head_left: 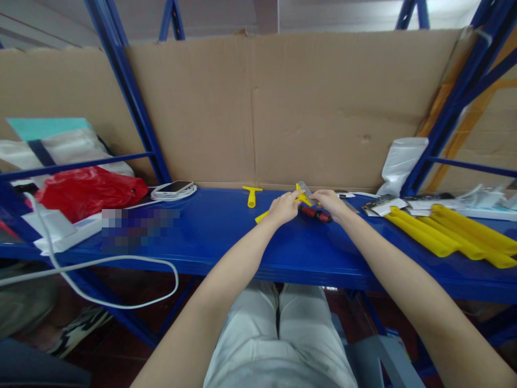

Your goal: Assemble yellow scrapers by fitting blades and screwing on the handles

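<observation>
My left hand (285, 208) is closed around a yellow T-handled tool (262, 217), its handle end sticking out to the lower left. At the tool's head a grey, partly clear plate (305, 188) stands up between my hands. My right hand (329, 201) pinches the head from the right; its fingertips are partly hidden. Just below the hands lies a red and black screwdriver (316, 214) on the blue table (226, 237). Further left, apart from both hands, a second yellow T-shaped handle (252, 198) rests near the cardboard wall.
Yellow tubes (448, 231) and small black-and-white packets (383, 206) lie at the right, with a clear plastic bag (403, 161) behind. On the left are a phone (177, 187) with coiled white cable, a red bag (92, 191) and a white power strip (76, 231). Cardboard (307, 108) closes the back.
</observation>
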`<action>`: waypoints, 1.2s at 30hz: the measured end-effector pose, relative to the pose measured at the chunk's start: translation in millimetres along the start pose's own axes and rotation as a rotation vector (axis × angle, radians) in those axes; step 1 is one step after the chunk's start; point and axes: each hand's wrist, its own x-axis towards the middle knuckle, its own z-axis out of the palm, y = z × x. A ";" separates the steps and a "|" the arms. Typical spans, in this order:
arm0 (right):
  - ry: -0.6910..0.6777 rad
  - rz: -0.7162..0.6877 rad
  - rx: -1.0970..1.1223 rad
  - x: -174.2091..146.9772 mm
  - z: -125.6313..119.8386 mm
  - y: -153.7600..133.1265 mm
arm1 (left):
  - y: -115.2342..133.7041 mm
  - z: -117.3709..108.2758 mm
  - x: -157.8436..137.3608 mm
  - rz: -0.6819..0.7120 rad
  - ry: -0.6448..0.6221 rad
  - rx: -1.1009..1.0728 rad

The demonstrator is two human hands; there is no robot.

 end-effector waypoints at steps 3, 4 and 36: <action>0.014 -0.005 0.088 3.0 -1.9 0.5 | 4.0 0.2 0.1 0.029 -0.015 -0.030; 0.020 -0.001 0.115 4.2 -2.6 0.7 | 5.7 0.4 -0.1 0.045 -0.022 -0.037; 0.015 0.003 -0.992 37.8 -41.3 46.4 | 3.5 1.4 -0.3 0.084 -0.018 -0.031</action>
